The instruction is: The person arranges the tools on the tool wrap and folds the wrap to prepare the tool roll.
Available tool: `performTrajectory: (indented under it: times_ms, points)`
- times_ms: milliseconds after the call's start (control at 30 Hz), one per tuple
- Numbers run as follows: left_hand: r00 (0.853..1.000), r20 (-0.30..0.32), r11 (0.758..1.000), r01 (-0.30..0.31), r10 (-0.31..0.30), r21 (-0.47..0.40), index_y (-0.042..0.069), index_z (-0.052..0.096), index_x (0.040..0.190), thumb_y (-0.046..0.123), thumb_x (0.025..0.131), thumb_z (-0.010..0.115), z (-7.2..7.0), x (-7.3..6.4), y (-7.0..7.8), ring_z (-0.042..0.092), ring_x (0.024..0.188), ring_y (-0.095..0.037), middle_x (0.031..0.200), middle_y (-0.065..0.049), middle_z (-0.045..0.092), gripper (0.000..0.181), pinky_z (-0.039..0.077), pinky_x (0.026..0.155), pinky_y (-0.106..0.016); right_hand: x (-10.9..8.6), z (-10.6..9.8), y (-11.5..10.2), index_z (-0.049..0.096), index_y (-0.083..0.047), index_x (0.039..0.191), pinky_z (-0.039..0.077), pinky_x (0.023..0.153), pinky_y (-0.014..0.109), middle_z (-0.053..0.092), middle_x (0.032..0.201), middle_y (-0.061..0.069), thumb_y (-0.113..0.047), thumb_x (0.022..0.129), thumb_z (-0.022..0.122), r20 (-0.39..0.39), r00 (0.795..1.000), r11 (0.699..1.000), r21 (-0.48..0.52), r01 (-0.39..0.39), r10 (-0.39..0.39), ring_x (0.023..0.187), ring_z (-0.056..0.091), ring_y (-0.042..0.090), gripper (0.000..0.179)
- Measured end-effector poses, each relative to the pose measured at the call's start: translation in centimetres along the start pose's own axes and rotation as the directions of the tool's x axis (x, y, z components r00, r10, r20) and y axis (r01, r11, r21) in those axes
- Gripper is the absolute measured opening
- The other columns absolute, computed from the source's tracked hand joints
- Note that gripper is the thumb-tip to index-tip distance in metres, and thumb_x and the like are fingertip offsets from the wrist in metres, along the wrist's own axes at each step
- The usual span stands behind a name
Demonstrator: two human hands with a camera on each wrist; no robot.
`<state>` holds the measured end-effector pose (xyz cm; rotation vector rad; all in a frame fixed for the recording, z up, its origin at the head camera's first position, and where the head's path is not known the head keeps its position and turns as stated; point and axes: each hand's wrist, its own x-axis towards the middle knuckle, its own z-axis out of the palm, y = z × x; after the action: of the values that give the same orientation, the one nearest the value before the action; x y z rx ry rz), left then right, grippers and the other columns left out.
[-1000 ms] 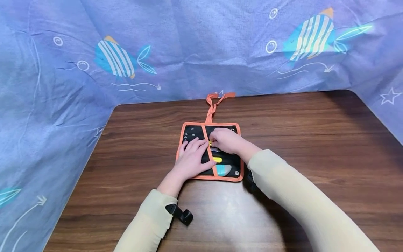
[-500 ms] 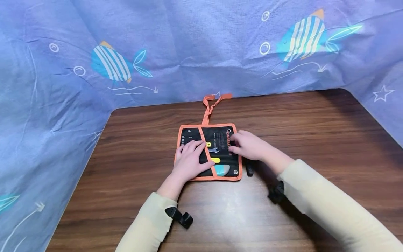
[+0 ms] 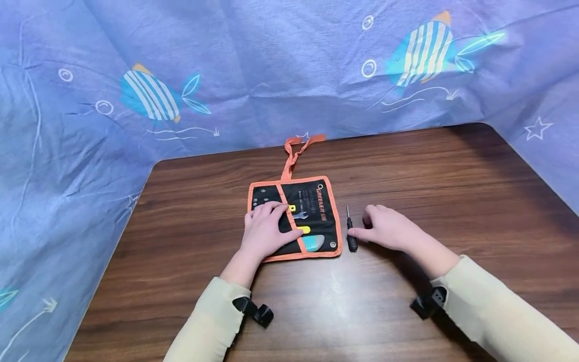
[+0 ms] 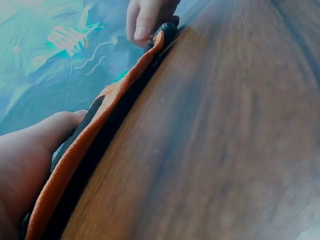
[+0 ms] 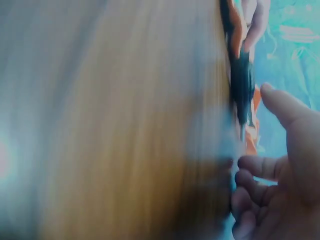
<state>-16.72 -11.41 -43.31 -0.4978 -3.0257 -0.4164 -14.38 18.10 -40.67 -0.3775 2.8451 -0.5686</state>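
Observation:
My left hand [image 3: 264, 231] rests on a black tool pouch [image 3: 312, 196] with orange trim, thumb and fingertips along its slanted pocket edge. Out of the pocket poke the head of a wrench [image 3: 300, 215], a yellow tip with a hole [image 3: 292, 207], a yellow rounded end [image 3: 304, 230] and a teal-and-grey end [image 3: 313, 243]. Just right of the pouch lies a small screwdriver [image 3: 352, 242] with a black handle, its shaft pointing away from me. Beside it is my right hand [image 3: 391, 229], thumb tip right at the handle and fingers spread apart from the thumb, holding nothing.
Orange tie straps [image 3: 291, 160] trail from the pouch's far edge toward the back of the brown wooden table [image 3: 181, 216]. A blue fish-patterned cloth [image 3: 271, 60] hangs behind the table and at its sides. A black camera [image 3: 260, 314] sits on each wrist.
My right hand has left the pouch pocket and moved right, over the pouch's edge, to the screwdriver. The left hand stays on the pouch. The head view has shifted slightly right.

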Motion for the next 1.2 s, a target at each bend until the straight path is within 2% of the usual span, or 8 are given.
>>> performTrajectory:
  times_ms: [67, 200, 300, 467, 667, 933, 1200]
  points:
    - [1.0, -0.001, 1.0, 0.01, -0.01, 0.002, 0.022, 0.055, 0.131, 0.072, 0.073, 0.057, 0.0, -0.1, -0.1, 0.038, 0.121, -0.027, 0.13, -0.002, 0.048, 0.077, 0.024, 0.096, -0.052, 0.2, 0.4, -0.3, 0.052, -0.007, 0.079, 0.04, 0.059, 0.035, 0.05, 0.074, 0.004, -0.051, 0.082, 0.061, -0.011, 1.0, 1.0, 0.008, 0.001, -0.001, 0.066, 0.048, 0.019, 0.045]
    - [1.0, 0.001, 1.0, 0.024, -0.024, -0.021, 0.02, 0.053, 0.134, 0.07, 0.077, 0.054, 0.1, -0.1, 0.0, 0.036, 0.12, -0.028, 0.128, -0.005, 0.047, 0.076, 0.025, 0.094, -0.052, 0.3, 0.7, 0.1, 0.052, -0.008, 0.077, 0.04, 0.058, 0.035, 0.05, 0.071, 0.002, -0.028, 0.079, 0.063, -0.059, 0.998, 1.0, 0.005, 0.019, -0.019, 0.062, 0.047, 0.018, 0.023]
    - [0.999, -0.008, 0.998, 0.047, -0.047, -0.042, 0.019, 0.049, 0.137, 0.066, 0.082, 0.052, 0.2, 0.1, 0.0, 0.035, 0.116, -0.028, 0.125, -0.007, 0.046, 0.073, 0.027, 0.092, -0.05, 0.2, 0.6, 0.8, 0.053, -0.008, 0.077, 0.039, 0.058, 0.034, 0.051, 0.067, 0.0, -0.02, 0.077, 0.063, -0.092, 0.996, 1.0, 0.025, 0.014, -0.012, 0.06, 0.047, 0.016, 0.016]
    - [0.995, -0.021, 0.995, 0.092, -0.093, -0.048, 0.02, 0.048, 0.138, 0.062, 0.084, 0.052, 0.1, 0.8, -0.3, 0.037, 0.105, -0.026, 0.117, -0.008, 0.046, 0.069, 0.029, 0.084, -0.044, 0.2, 0.5, 1.4, 0.054, -0.009, 0.077, 0.039, 0.058, 0.034, 0.052, 0.065, -0.001, -0.022, 0.079, 0.062, -0.123, 0.992, 0.996, 0.088, -0.002, 0.013, 0.06, 0.048, 0.016, 0.016]
    - [0.996, -0.005, 0.995, 0.091, -0.091, -0.029, 0.028, 0.048, 0.138, 0.062, 0.084, 0.053, -0.3, 1.8, -0.8, 0.038, 0.093, -0.026, 0.107, -0.008, 0.048, 0.064, 0.029, 0.076, -0.042, 0.2, 0.8, 1.4, 0.054, -0.009, 0.076, 0.039, 0.058, 0.034, 0.053, 0.066, -0.001, -0.022, 0.078, 0.062, -0.163, 0.987, 0.995, 0.101, 0.008, 0.009, 0.06, 0.048, 0.016, 0.015]
    - [0.995, 0.054, 0.997, 0.078, -0.079, 0.008, 0.034, 0.046, 0.139, 0.065, 0.083, 0.051, -0.5, 2.1, -1.2, 0.036, 0.091, -0.026, 0.104, -0.007, 0.044, 0.064, 0.027, 0.073, -0.042, 0.6, 0.3, 1.4, 0.056, -0.009, 0.077, 0.039, 0.06, 0.032, 0.054, 0.067, -0.002, -0.025, 0.082, 0.064, -0.128, 0.992, 0.993, 0.113, 0.02, -0.006, 0.061, 0.049, 0.015, 0.018]
    - [0.995, 0.066, 0.996, 0.072, -0.076, 0.056, 0.039, 0.046, 0.138, 0.068, 0.083, 0.048, -0.3, 2.3, -0.9, 0.035, 0.091, -0.025, 0.102, -0.005, 0.041, 0.062, 0.027, 0.074, -0.042, 1.9, 0.0, 0.6, 0.058, -0.011, 0.08, 0.04, 0.062, 0.032, 0.057, 0.07, -0.004, -0.028, 0.085, 0.064, -0.085, 0.994, 0.992, 0.104, 0.073, -0.065, 0.064, 0.05, 0.013, 0.019]
